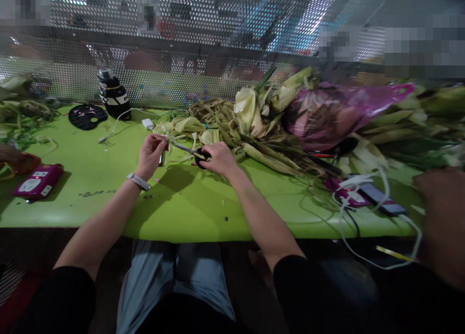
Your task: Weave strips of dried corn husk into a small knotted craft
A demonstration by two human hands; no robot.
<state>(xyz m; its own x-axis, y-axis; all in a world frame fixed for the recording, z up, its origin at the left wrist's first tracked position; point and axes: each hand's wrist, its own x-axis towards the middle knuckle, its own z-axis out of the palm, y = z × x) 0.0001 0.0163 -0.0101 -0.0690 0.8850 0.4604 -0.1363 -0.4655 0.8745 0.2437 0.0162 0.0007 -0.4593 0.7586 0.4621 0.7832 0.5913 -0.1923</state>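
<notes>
My right hand (220, 160) is closed around the black handles of a pair of scissors (184, 148), whose blades point left toward my other hand. Thumb and fingers of my left hand (148, 155) pinch a thin, pale green strip of husk (169, 138), with the scissor tips right beside it. From here I cannot tell whether the blades touch the strip. Just behind both hands spreads a heap of dried corn husks (269, 158), pale yellow to brown. Partly hidden by my left hand, a small dark object (161, 159) lies on the green table (189, 217).
A pink plastic bag (319, 118) rests among the husks. Phones with white cables (379, 196) lie at right, near another person's arm (441, 217). At left are a magenta power box (39, 181), a black bottle (113, 94), a black palette-shaped item (87, 117) and another person's hand (10, 155).
</notes>
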